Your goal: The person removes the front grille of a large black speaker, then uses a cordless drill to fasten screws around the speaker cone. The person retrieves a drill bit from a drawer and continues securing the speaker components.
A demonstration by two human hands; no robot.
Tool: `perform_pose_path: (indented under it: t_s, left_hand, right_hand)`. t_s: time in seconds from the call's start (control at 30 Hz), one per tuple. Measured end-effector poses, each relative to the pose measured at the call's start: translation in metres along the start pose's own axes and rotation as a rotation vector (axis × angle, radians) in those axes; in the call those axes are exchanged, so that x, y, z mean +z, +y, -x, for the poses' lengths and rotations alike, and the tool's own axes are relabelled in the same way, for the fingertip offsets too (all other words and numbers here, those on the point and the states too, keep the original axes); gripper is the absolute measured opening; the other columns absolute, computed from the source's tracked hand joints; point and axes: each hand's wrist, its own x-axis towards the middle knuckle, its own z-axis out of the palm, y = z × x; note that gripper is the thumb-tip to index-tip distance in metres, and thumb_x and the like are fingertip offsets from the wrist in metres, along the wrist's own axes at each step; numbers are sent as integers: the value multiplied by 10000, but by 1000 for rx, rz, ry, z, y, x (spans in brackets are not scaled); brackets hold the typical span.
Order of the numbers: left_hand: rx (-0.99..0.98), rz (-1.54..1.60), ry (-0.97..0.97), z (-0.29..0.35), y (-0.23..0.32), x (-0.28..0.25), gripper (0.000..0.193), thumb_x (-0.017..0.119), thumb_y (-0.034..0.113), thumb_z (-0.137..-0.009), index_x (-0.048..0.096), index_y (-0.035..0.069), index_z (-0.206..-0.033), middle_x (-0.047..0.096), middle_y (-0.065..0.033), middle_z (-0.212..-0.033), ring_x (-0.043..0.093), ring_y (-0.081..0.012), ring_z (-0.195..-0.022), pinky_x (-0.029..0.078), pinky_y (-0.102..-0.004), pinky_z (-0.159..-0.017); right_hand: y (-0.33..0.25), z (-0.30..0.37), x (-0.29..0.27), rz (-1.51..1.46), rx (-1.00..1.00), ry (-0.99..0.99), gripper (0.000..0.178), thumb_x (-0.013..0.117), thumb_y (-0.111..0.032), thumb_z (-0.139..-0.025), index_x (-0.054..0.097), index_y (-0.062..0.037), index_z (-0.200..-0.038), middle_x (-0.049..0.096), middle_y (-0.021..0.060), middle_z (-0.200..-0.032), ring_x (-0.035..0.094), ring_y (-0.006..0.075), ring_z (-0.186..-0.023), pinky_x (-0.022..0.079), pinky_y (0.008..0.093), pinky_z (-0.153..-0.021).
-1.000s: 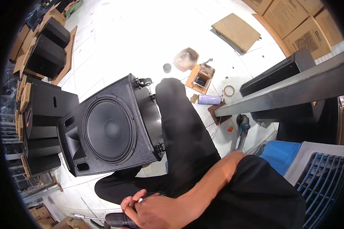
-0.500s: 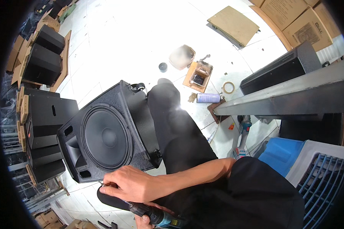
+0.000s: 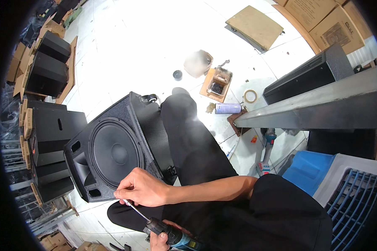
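My left hand [image 3: 158, 242] is wrapped round a black and teal power screwdriver [image 3: 169, 234] at the lower edge. A long silver bit [image 3: 137, 211] sticks out of it, up and to the left. My right hand [image 3: 144, 188] reaches across from the right, thumb and fingers pinched at the bit's tip; anything small between them is hidden. Just beyond that hand, a black speaker cabinet [image 3: 153, 138] lies tilted, its large round cone [image 3: 118, 152] facing up. The fingertips are beside the cabinet's lower edge, near a handle slot.
More black cabinets [image 3: 56, 127] stand at the left. Beyond my leg lie a spray can [image 3: 228, 108], a tape roll [image 3: 250, 96] and a plastic tray [image 3: 222, 76] on the floor. A metal beam [image 3: 314, 111] crosses at right, near a second power tool [image 3: 267, 152] and a blue-grey crate [image 3: 352, 165].
The right hand has lifted slightly and its fingers have pinched together at the bit's tip. The screwdriver has tipped and shifted left a little, so its long bit now shows.
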Motion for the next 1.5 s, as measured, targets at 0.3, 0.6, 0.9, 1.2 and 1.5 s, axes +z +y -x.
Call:
perform_pose_path:
  t_s: [0.3, 0.6, 0.9, 1.2, 1.5]
  left_hand:
    - [8, 18, -36, 9, 4, 8, 560, 717, 426, -845, 547, -31, -1119, 664, -185, -968, 666, -264, -855, 552, -370, -768]
    - [243, 264, 263, 43, -9, 27, 593, 590, 533, -894, 520, -8, -1124, 610, -174, -904, 639, -314, -797, 566, -450, -719]
    - [219, 300, 392, 28, 24, 17, 623, 483, 614, -921, 505, 20, -1108, 588, -147, -854, 613, -282, -736, 554, -409, -649]
    - [57, 414, 333, -40, 83, -56, 595, 471, 603, -920, 513, 25, -1055, 585, -138, -849, 622, -302, -723, 565, -453, -626]
    - [-397, 334, 179, -63, 145, -107, 597, 444, 604, -951, 539, 33, -1096, 635, -164, -909, 658, -331, -803, 573, -473, -700]
  right_hand:
    - [-4, -11, -18, -168, -231, 232, 279, 534, -133, -1003, 672, 93, -913, 681, 117, -752, 655, 141, -606, 549, 268, -532]
    - [10, 43, -55, 591, -398, 768, 175, 542, -149, -985, 646, -8, -975, 671, 147, -812, 658, 292, -699, 517, 385, -622]
    - [41, 24, -143, 1250, -538, 1049, 63, 617, -62, -898, 630, -26, -848, 634, 127, -735, 646, 301, -643, 501, 386, -556]
    - [43, 1, -157, 1487, -352, 967, 46, 674, -20, -836, 643, -52, -846, 565, 62, -656, 572, 222, -521, 437, 343, -448]
    - [16, -33, -154, 1547, -31, 882, 36, 638, -97, -896, 636, -66, -914, 582, 61, -684, 608, 225, -574, 489, 361, -485]
